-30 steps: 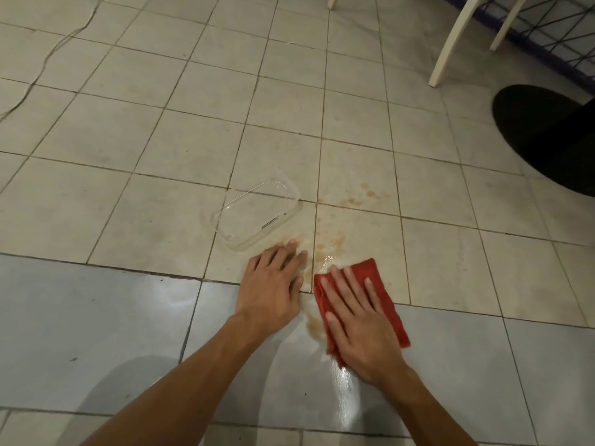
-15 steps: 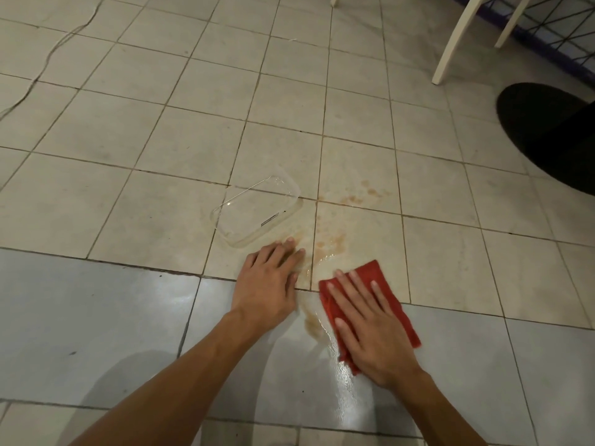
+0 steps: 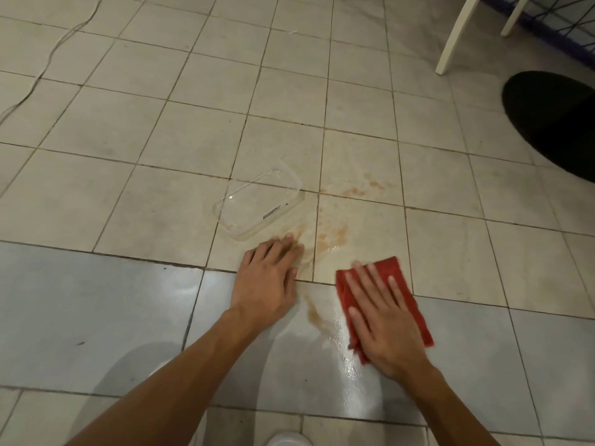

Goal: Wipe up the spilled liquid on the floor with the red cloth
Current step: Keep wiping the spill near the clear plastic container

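Cloth (image 3: 388, 265) lies flat under fingers (image 3: 367, 281) of right hand (image 3: 386, 326).

Single head view, looking steeply down at near floor (image 3: 96, 300).

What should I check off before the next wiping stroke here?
1. Hold: ok, right hand lies flat on the red cloth.
2. Free hand: ok, left hand lies flat on the floor, apart from the cloth.
3. Spill gone: not ok, brown streak between the hands, brown patches ahead of the cloth, fainter spots farther off.
4. Obstacles: ok, the clear container lies left of the patches, apart from the cloth.
5. Cloth soaked through: cannot tell.
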Demonstrator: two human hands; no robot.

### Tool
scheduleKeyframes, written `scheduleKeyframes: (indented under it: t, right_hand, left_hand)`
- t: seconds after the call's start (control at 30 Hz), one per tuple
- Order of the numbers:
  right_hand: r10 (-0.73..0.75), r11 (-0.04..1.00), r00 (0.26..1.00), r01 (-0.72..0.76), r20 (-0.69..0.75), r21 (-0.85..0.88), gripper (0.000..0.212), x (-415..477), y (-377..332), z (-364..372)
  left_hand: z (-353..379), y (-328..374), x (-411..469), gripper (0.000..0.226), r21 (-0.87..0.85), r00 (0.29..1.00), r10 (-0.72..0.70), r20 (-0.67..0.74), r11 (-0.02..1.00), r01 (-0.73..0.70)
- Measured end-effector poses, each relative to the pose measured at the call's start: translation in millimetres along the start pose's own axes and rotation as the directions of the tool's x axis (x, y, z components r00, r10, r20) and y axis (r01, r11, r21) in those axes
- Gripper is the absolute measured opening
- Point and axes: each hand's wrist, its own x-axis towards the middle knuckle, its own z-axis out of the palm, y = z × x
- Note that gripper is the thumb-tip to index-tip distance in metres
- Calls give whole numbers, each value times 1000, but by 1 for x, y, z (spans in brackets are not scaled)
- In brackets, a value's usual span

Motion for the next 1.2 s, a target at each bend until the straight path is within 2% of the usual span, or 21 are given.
scheduleKeyframes:
  t: [0.07,0.13,0.17,0.23,0.3,0.33,0.4,0.5,0.57,0.6,0.67,0.73,0.77,0.83,0.97,1.03,1.13,1.2]
  right_hand:
    - [169,986,985,-169,-33,9,65,14,1,2]
    - [230,973,972,-229,-50,23,66,29,-17,4]
    - [199,980,979,-198,-45,22,66,31,-27,5]
    - [45,999,999,-45,-12,-11,65,21,-37,6]
    - [-103,992,994,105,21,-69,65,0,-30,4]
    - [-125,989,992,127,26,-78,64,-8,-21,2]
    - [-41,998,999,41,0,-50,65,-13,-4,3]
    - [201,979,978,-202,-47,-22,67,8,-6,8]
    - [229,973,971,-230,-63,0,67,22,-27,9]
    - [186,983,981,-186,-50,4,67,23,-38,9]
    - [8,999,1000,-8,-2,-33,66,10,-49,9]
    - [-154,986,987,156,47,-61,65,-12,-43,8]
    - [-185,980,981,188,52,-60,66,-20,-35,7]
    - [-110,992,993,112,28,-50,66,-26,-17,5]
    - [205,978,978,-206,-48,-15,67,-1,-26,9]
    - [246,969,967,-246,-68,6,67,12,-51,12]
    - [88,996,996,-88,-22,-15,68,-2,-77,18]
    - [-36,999,999,36,11,-22,68,-22,-70,15]
  left_hand:
    - [1,1,-2,51,1,1000,-5,2,1000,5]
    - [1,3,-2,52,2,1000,-15,6,1000,15]
    - [1,3,-2,52,2,1000,-19,6,1000,19]
    - [-1,3,-2,53,5,1000,-13,8,1000,13]
    - [-2,2,-2,53,11,1000,-1,13,1000,0]
    - [-2,0,-2,53,12,1000,3,13,1000,-3]
    - [-2,-2,-4,52,9,1000,2,5,1000,-2]
    - [-1,-2,-8,52,2,1000,-6,7,1000,6]
    - [0,-1,-7,51,2,1000,-9,4,1000,9]
    - [-1,-1,-7,51,5,1000,-7,2,1000,7]
    - [-1,-3,-7,51,14,1000,8,0,1000,-8]
    - [-3,-6,-6,51,20,999,32,0,999,-32]
    - [-3,-8,-6,50,20,999,39,1,999,-39]
    - [-3,-10,-8,49,10,999,38,-3,999,-38]
    - [-2,-9,-11,49,2,999,27,-18,1000,-27]
    - [-2,-9,-10,49,4,999,28,-21,1000,-28]
    - [-3,-11,-10,48,9,999,45,-23,999,-45]
    - [-4,-13,-9,48,13,998,61,-19,998,-60]
